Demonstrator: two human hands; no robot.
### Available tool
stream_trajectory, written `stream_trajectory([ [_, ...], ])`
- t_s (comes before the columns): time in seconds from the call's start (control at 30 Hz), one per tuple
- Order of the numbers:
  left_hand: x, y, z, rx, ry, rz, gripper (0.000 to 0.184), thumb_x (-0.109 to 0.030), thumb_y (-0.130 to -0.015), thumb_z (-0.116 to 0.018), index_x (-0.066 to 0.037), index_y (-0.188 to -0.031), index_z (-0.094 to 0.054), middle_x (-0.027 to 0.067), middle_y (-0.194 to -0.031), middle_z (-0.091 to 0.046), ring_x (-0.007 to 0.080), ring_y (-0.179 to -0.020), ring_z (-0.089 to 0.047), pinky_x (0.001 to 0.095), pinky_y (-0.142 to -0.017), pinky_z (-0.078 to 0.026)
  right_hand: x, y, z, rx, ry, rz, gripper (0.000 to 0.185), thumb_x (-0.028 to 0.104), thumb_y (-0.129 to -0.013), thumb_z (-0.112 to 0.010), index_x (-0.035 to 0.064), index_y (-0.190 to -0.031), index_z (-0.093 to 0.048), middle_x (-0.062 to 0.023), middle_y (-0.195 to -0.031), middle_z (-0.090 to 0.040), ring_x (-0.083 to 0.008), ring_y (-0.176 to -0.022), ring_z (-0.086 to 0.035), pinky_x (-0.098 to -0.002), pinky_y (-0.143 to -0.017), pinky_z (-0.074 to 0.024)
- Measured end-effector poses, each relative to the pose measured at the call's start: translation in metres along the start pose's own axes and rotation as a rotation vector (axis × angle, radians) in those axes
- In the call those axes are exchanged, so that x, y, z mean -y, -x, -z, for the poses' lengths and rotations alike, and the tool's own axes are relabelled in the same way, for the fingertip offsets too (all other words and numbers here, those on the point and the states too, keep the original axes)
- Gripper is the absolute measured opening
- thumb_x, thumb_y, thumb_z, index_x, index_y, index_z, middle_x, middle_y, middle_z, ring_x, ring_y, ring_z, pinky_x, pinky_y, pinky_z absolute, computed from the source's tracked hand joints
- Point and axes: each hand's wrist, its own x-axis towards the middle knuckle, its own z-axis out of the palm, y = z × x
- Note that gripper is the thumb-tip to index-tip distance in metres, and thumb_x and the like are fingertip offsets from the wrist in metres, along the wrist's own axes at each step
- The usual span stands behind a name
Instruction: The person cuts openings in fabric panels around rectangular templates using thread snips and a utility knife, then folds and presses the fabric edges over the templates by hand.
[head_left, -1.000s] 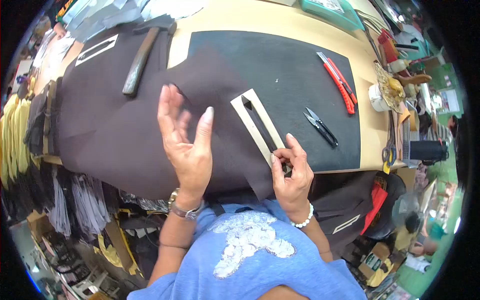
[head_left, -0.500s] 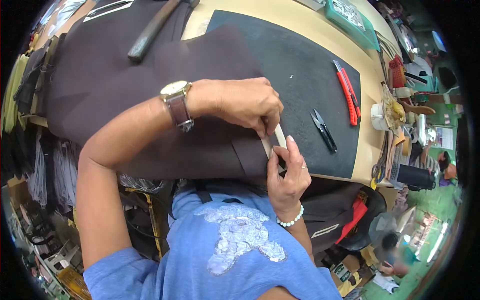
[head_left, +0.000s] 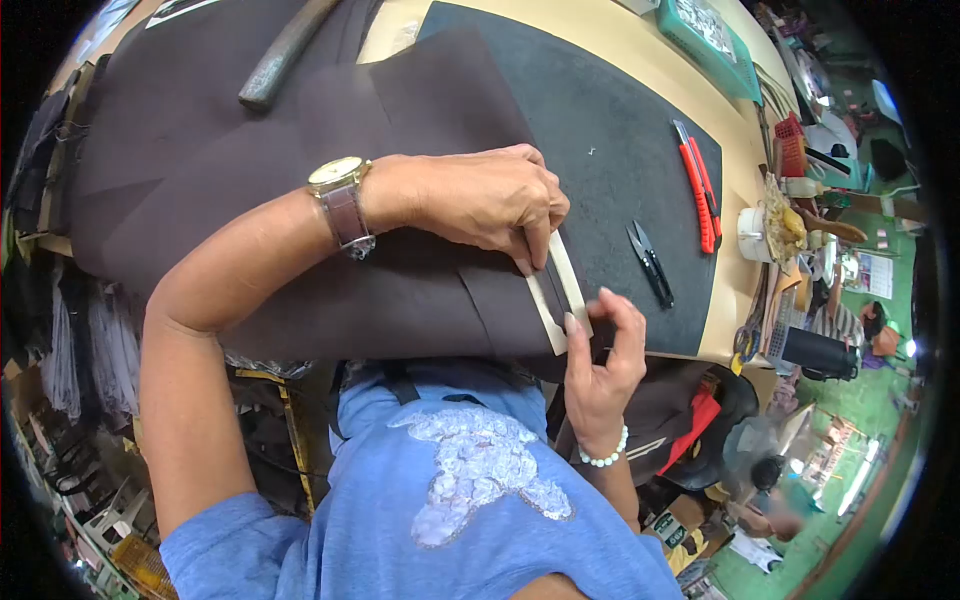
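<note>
Cream slotted frame (head_left: 544, 312), lying along the dark fabric (head_left: 350, 310) at the near-left corner of the black mat (head_left: 600, 210): just now easing the right hand (head_left: 605, 365) off its near end, after pinching it there half a second ago. Holding right thumb and forefinger apart beside the mat's near-left corner, thumb tip hovering at or just beside the frame's near end, not showing clearly any contact. Judging by this, now relying on the left hand (head_left: 490, 200) alone for steadying the frame. Reaching that hand across the fabric toward the mat's left side, bunching its fingertips close together and pointing them down at the frame's farther part; not revealing gripping or mere pressing, so not telling which. Having the frame sitting between both sets of fingers, right ones nearer, left ones farther. Spreading the fabric leftward from the mat and partly over it. Leaving black snips (head_left: 651, 266) lying on the mat, a red cutter (head_left: 698, 185) lying beyond them near the mat's right edge, a white tub (head_left: 753, 237) standing past that edge, a hammer handle (head_left: 285, 60) resting well left of the mat, and a teal box (head_left: 740, 80) sitting past the mat's far-right side
</note>
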Motion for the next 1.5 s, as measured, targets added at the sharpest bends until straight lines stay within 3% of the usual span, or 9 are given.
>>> stream_trajectory([
  [0.1, 0.001, 0.000, -0.003, -0.013, 0.005, -0.013, 0.013, -0.022, -0.076, -0.067, -0.013, -0.084, -0.073, 0.0001, -0.080, -0.056, 0.0169, -0.086, -0.053, 0.0370, -0.092, -0.032, 0.005, -0.005, -0.009, -0.039, 0.255, 0.043, 0.046, 0.004, -0.077, -0.066, -0.0026, -0.119, -0.050, -0.0184, -0.116, -0.051, -0.0349, -0.114, -0.047, -0.0410, -0.096, -0.0370],
  [0.13, 0.003, 0.000, -0.004, -0.021, 0.006, -0.018, 0.013, -0.022, -0.076, -0.067, -0.013, -0.083, -0.073, 0.0001, -0.080, -0.056, 0.0172, -0.086, -0.053, 0.0371, -0.092, -0.032, 0.005, -0.004, -0.010, 0.010, 0.217, -0.017, 0.051, 0.010, -0.080, -0.062, -0.0018, -0.127, -0.045, -0.0193, -0.127, -0.043, -0.0382, -0.123, -0.037, -0.0466, -0.101, -0.0302],
  [0.27, 0.004, 0.001, -0.005, -0.062, -0.047, -0.053, 0.014, -0.025, -0.074, -0.068, -0.012, -0.079, -0.070, 0.0005, -0.079, -0.056, 0.0178, -0.086, -0.053, 0.0372, -0.091, -0.033, 0.017, -0.022, -0.024, 0.101, 0.422, -0.028, 0.060, 0.021, -0.087, -0.053, 0.0012, -0.138, -0.031, -0.0216, -0.138, -0.033, -0.0426, -0.131, -0.024, -0.0597, -0.103, -0.0194],
  [0.53, 0.013, 0.025, 0.022, -0.177, -0.215, 0.122, 0.025, -0.032, -0.069, -0.073, -0.010, -0.076, -0.064, 0.0002, -0.079, -0.056, 0.0184, -0.084, -0.051, 0.0353, -0.086, -0.034, 0.016, -0.023, -0.025, 0.161, 0.520, -0.109, 0.071, 0.028, -0.087, -0.052, 0.0031, -0.144, -0.019, -0.0222, -0.146, -0.021, -0.0470, -0.134, -0.015, -0.0647, -0.103, -0.0092],
  [0.8, 0.021, 0.031, 0.016, -0.312, -0.182, 0.159, 0.049, -0.030, -0.063, -0.078, -0.009, -0.101, -0.055, 0.0010, -0.079, -0.054, 0.0186, -0.082, -0.051, 0.0348, -0.085, -0.035, 0.022, -0.064, -0.053, 0.164, 0.597, 0.021, 0.067, 0.028, -0.089, -0.047, 0.0052, -0.144, -0.018, -0.0226, -0.146, -0.022, -0.0466, -0.133, -0.017, -0.0683, -0.100, -0.0118],
  [1.17, 0.021, 0.041, 0.017, -0.336, -0.163, 0.194, 0.073, -0.033, -0.059, -0.081, -0.007, -0.119, -0.050, 0.0040, -0.084, -0.056, 0.0212, -0.086, -0.054, 0.0356, -0.088, -0.037, 0.022, -0.065, -0.054, 0.136, 0.555, -0.034, 0.072, 0.034, -0.089, -0.049, 0.0053, -0.146, -0.013, -0.0224, -0.146, -0.021, -0.0465, -0.134, -0.015, -0.0693, -0.100, -0.0096],
  [1.3, 0.015, 0.040, 0.021, -0.297, -0.176, 0.226, 0.080, -0.032, -0.057, -0.082, -0.005, -0.124, -0.046, 0.0061, -0.088, -0.057, 0.0237, -0.088, -0.054, 0.0358, -0.087, -0.039, 0.023, -0.087, -0.068, 0.132, 0.600, 0.055, 0.074, 0.035, -0.088, -0.050, 0.0054, -0.146, -0.013, -0.0215, -0.146, -0.022, -0.0463, -0.134, -0.016, -0.0694, -0.100, -0.0100],
  [1.43, 0.001, 0.042, 0.020, -0.339, -0.180, 0.285, 0.081, -0.026, -0.058, -0.082, -0.002, -0.125, -0.044, 0.0098, -0.092, -0.058, 0.0270, -0.091, -0.055, 0.0367, -0.087, -0.041, 0.018, -0.102, -0.055, 0.232, 0.460, 0.143, 0.079, 0.035, -0.087, -0.054, 0.0020, -0.145, -0.011, -0.0217, -0.146, -0.022, -0.0465, -0.133, -0.018, -0.0681, -0.101, -0.0116],
  [1.5, -0.012, 0.051, 0.003, -0.506, -0.450, 0.329, 0.074, -0.026, -0.060, -0.081, -0.001, -0.120, -0.046, 0.0114, -0.093, -0.058, 0.0277, -0.092, -0.056, 0.0372, -0.088, -0.041, 0.010, -0.119, -0.055, 0.206, 0.318, 0.223, 0.075, 0.029, -0.083, -0.061, -0.0026, -0.140, -0.023, -0.0230, -0.136, -0.037, -0.0440, -0.128, -0.031, -0.0569, -0.103, -0.0220],
])
